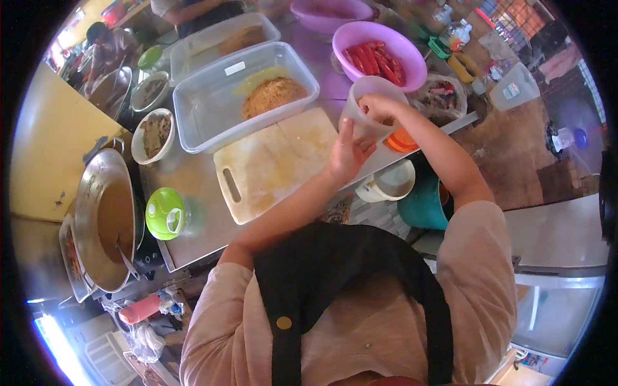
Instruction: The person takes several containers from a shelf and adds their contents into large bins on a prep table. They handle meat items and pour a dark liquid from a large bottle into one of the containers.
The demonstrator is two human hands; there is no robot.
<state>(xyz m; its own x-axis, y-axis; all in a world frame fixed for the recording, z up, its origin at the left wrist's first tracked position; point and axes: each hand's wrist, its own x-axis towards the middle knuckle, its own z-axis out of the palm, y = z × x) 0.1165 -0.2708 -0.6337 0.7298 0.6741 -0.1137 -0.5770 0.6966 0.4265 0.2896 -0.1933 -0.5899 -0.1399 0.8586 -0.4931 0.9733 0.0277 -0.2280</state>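
My right hand (379, 108) reaches inside a translucent plastic container (358, 123); its fingertips are partly hidden, so whether they grip anything does not show. Against the container's near side rests my left hand (348, 157), fingers spread. An orange lid (401, 141) lies just right of the container's base. To the left is a worn cutting board (282, 159) with a slot handle. Beyond it, a clear rectangular tub (203, 130) holds a heap of brown shredded food (273, 96). A purple basin (415, 58) with long red pieces stands behind the container.
On the left are a large metal pan (84, 193) of brown liquid with a utensil, a green-lidded container (165, 213) and a white bowl (137, 144) of food. A white bucket (386, 186) and teal bin (420, 207) sit below the table edge. Other people are beyond the table.
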